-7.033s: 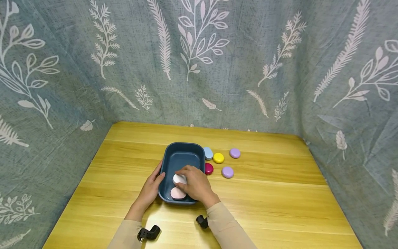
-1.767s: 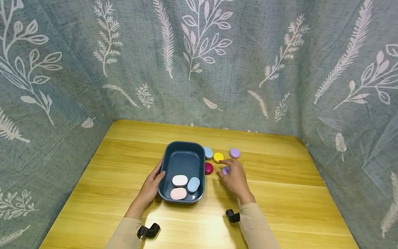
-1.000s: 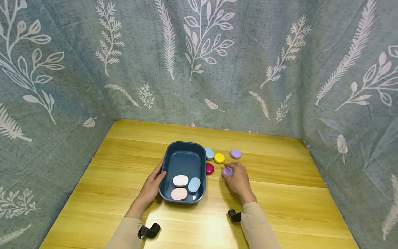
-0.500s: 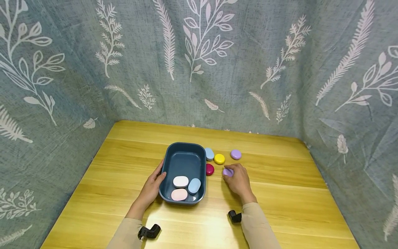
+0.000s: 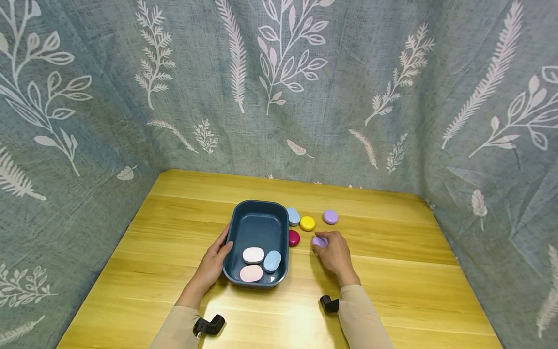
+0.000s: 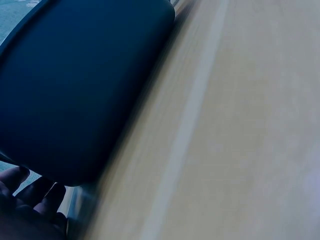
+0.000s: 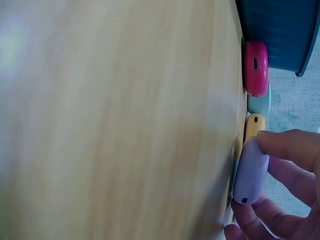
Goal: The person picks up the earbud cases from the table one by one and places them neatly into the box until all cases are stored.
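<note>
My left hand [image 5: 213, 259] holds the left wall of a dark blue tray [image 5: 257, 206], thumb at the rim; in the left wrist view its fingers [image 6: 47, 195] are dark beside the tray. My right hand [image 5: 335, 254] pinches a round purple earbud case [image 5: 319, 241] between thumb and fingers, low at the table. The right wrist view shows a small port in that purple case [image 7: 251, 170]. Inside the tray's near end lie a white case [image 5: 253, 255], a pale pink case [image 5: 251, 273] and a light blue case [image 5: 272, 261].
Right of the tray stand a second light blue case [image 5: 293, 216], a yellow case [image 5: 307, 223], a crimson case [image 5: 294, 238] and another purple case [image 5: 330, 216]. A patterned curtain [image 5: 305, 97] surrounds the wooden table [image 5: 383, 271].
The right hand, earlier on the white case in the tray, let it go and moved right to the table. Its thumb and fingers then closed on the near purple case. The left hand stayed.
</note>
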The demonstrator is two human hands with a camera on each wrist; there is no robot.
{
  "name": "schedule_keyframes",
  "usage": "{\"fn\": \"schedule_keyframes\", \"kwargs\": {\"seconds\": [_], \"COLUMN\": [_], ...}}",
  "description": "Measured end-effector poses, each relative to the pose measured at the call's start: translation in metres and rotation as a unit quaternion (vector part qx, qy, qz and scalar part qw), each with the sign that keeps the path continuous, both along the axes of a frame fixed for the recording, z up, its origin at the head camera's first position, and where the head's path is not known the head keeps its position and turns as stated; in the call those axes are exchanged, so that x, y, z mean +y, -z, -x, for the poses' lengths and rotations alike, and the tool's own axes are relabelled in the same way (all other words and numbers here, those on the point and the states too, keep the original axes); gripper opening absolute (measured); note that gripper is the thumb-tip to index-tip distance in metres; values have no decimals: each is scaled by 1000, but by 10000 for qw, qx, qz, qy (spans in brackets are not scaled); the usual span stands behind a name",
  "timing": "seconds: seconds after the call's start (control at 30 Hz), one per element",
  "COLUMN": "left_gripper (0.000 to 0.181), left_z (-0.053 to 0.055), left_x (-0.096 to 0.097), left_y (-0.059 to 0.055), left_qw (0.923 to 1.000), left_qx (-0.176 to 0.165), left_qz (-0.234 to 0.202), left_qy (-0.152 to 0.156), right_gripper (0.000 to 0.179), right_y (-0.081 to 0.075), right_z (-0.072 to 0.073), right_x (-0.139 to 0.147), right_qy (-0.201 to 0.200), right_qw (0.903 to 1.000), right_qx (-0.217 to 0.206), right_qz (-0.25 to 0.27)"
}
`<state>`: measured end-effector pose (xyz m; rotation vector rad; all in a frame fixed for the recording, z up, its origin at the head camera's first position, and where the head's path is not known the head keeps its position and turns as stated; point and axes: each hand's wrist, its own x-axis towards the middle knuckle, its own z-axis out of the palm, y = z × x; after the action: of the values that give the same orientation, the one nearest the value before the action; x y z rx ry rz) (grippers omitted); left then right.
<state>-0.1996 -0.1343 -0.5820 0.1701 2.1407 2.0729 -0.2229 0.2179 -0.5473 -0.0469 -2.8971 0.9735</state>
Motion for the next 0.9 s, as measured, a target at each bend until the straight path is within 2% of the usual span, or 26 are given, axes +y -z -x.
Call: {"fn": "schedule_keyframes", "kwargs": {"seconds": [0.27, 0.9], "left_gripper": [57, 57], "left_z": [-1, -2], "left_x": [1, 1], "left_y": [-1, -2], "left_qw": [9996, 9998], "left_qx": [150, 72], "left_qz": [218, 149], "left_qy": [-21, -57], "right_gripper": [41, 40], "right_y": [-1, -19], "right_z": [-1, -7], "right_x": [-1, -13], "right_qy": [-21, -127], "right_qw": [10000, 9987], "right_qx": [49, 10], "right_qz": [74, 492]}}
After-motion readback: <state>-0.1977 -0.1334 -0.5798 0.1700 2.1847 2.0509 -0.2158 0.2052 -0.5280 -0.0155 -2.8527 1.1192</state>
